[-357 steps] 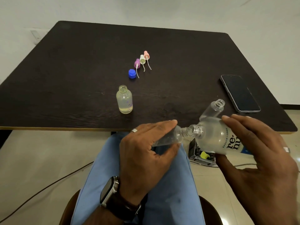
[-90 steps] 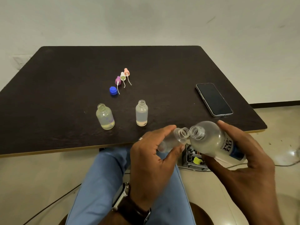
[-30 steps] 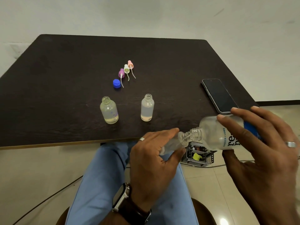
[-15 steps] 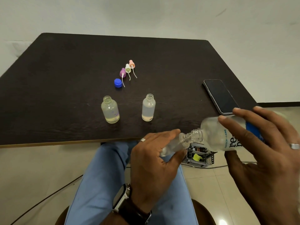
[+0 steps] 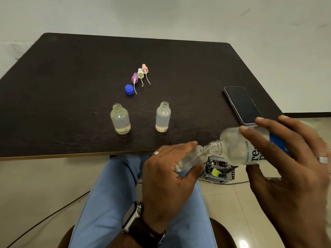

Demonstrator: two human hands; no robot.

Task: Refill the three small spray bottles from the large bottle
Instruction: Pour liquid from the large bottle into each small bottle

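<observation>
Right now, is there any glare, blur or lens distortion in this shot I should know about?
Head view: a bright glare spot on the floor tile at the bottom; wide-angle bending bows the table edges; the right hand and large bottle look slightly soft near the frame edge; the left hand, the small bottle it holds and the two standing bottles are fairly sharp; lighting is even, shadows faint.

L hand (image 5: 167,176) curled gripping, R hand (image 5: 290,169) curled gripping

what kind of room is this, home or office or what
Hard to say; likely a plain room in an office or home. A dark wooden table stands against a bare white wall, the floor is glossy beige tile, and an open electronics box with cables sits under the table.
</observation>
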